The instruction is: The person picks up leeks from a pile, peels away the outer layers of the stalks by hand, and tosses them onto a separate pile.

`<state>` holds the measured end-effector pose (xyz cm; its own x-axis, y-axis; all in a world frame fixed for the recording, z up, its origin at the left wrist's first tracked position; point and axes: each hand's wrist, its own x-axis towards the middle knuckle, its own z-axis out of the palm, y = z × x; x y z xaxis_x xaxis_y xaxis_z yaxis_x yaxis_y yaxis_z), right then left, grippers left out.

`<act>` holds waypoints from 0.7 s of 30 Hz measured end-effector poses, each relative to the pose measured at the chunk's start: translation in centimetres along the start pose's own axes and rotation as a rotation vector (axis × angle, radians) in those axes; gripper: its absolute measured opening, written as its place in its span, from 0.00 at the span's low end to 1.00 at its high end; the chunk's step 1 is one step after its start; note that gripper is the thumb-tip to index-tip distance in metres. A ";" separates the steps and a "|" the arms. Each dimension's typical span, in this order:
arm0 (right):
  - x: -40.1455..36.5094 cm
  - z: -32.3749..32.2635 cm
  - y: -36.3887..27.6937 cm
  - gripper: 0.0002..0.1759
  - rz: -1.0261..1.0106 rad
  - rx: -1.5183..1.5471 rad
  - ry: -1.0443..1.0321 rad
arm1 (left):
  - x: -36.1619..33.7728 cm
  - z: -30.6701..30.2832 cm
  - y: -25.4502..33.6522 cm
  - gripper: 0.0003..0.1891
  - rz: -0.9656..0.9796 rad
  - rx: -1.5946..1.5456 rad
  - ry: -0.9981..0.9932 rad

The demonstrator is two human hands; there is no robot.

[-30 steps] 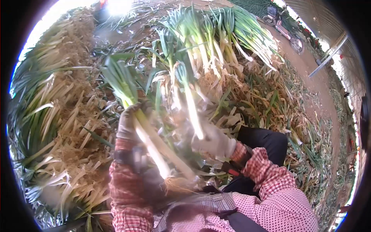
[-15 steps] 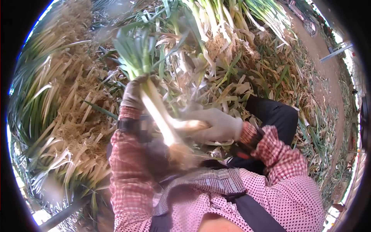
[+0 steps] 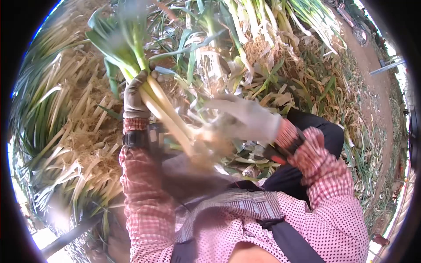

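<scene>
My left hand (image 3: pixel 138 94), in a grey work glove, is closed around a few green onions (image 3: pixel 164 111). Their green leaves fan out above the fist, and the pale stalks slant down to the right. Near the root ends is my right hand (image 3: pixel 252 118), also gloved and smeared by motion. Its fingers point left, close to or touching the roots; their grip cannot be made out. The roots (image 3: pixel 210 147) are blurred as well.
A long pile of green onions (image 3: pixel 66 118) runs along the left. More green onions (image 3: pixel 258 22) lie at the top. Dry husks and leaf scraps (image 3: pixel 302 74) cover the ground ahead, with a dirt path (image 3: pixel 372 87) at the right. My bent knee (image 3: pixel 318 131) is beside my right wrist.
My left hand has moved left and slightly up with the green onions, which now slant more. My right hand has risen a little, its fingers now reaching over the root ends.
</scene>
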<state>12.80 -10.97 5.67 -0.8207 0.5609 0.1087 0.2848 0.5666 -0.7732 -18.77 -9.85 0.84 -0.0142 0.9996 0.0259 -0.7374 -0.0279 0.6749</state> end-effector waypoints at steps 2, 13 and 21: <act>3.3 2.9 1.7 0.23 -0.107 0.167 -0.159 | -0.5 1.5 -0.4 0.23 -0.019 -0.136 -0.100; -2.5 1.0 -2.8 0.13 0.323 0.554 0.023 | 0.1 1.2 -2.0 0.15 -0.238 -0.106 0.083; -11.8 -3.0 -0.6 0.13 0.377 -0.226 0.094 | 1.7 -6.8 0.8 0.11 -0.035 0.075 0.550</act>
<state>23.80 -16.16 6.74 -0.5932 0.8000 -0.0903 0.6653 0.4239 -0.6146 -23.96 -8.12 -3.59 -0.3558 0.8568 -0.3732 -0.6941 0.0252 0.7195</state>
